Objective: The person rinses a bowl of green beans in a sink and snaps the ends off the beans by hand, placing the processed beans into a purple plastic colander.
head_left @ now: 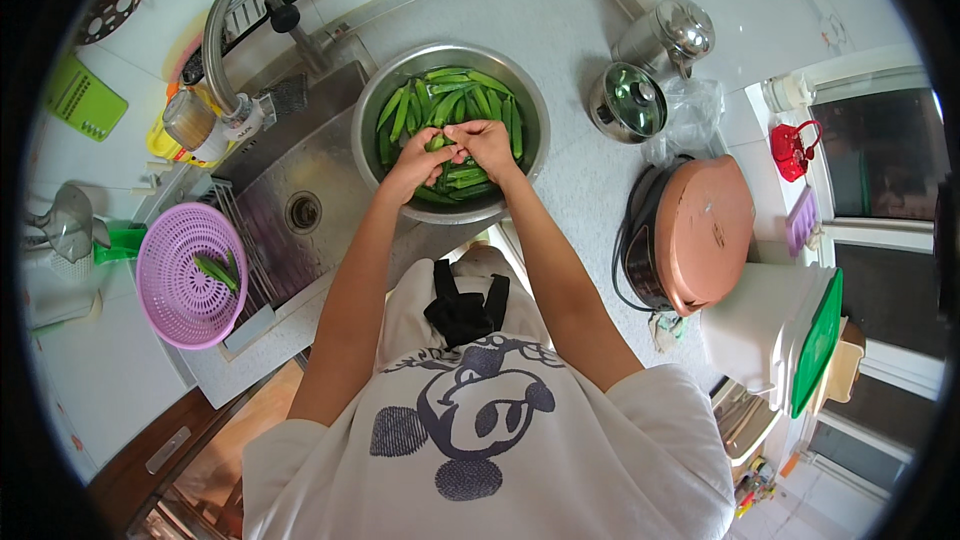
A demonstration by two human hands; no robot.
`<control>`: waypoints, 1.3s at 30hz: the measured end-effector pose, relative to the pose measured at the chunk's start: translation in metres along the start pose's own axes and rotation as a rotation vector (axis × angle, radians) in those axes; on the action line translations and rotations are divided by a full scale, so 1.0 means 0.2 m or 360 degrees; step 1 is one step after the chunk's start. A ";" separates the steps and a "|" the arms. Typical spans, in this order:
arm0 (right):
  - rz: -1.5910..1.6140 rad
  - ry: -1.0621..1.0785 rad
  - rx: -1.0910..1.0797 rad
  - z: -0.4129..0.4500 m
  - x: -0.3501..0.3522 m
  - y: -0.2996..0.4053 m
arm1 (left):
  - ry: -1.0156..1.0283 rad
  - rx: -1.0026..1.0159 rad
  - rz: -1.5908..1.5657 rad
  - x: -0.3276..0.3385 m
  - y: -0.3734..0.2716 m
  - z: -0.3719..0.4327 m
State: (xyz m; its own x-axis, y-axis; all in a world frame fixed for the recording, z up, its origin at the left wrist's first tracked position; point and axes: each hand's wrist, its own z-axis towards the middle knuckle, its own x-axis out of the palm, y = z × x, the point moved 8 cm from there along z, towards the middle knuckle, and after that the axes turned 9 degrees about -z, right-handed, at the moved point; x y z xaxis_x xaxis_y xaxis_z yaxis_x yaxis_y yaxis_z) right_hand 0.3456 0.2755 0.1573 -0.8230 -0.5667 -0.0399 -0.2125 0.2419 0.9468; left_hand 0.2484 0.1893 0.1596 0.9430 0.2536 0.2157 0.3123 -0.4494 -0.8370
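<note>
A large stainless steel basin [534,97] stands on the counter in front of me, holding many green okra pods [448,103] in water. Over its near half, my left hand [421,162] and my right hand [486,146] meet at the fingertips. Between them is one okra pod [435,142], mostly covered by the fingers. The left fingers are closed around it, and the right thumb and fingers pinch at its upper end. A few more pods [216,270] lie in a purple plastic colander [169,229] to the left.
Left of the basin is a steel sink [330,187] with a curved faucet [217,52] above. On the right stand a lidded pot [628,105], a steel kettle [660,34], a copper-coloured electric pan [705,232] with its cord, and a white bin [750,322] with a green lid.
</note>
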 end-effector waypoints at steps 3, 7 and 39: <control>-0.0027 0.0015 -0.0117 0.02 -0.02 -0.01 | 0.0084 0.0011 -0.0205 0.03 -0.06 -0.03; -0.0036 0.0027 -0.0398 0.01 -0.04 0.06 | 0.0233 -0.0067 -0.0444 0.07 -0.12 -0.09; -0.1760 -0.0155 -0.0598 0.02 -0.04 -0.04 | -0.0813 0.0474 0.2064 0.05 -0.07 0.03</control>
State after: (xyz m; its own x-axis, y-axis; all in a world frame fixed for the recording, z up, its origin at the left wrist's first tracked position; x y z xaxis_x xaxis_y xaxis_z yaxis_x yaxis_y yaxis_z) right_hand 0.3514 0.2808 0.1486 -0.3279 -0.2561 -0.9093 -0.6817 -0.6022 0.4155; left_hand 0.2535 0.2027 0.1708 0.3734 0.1138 -0.9206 -0.8213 -0.4208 -0.3852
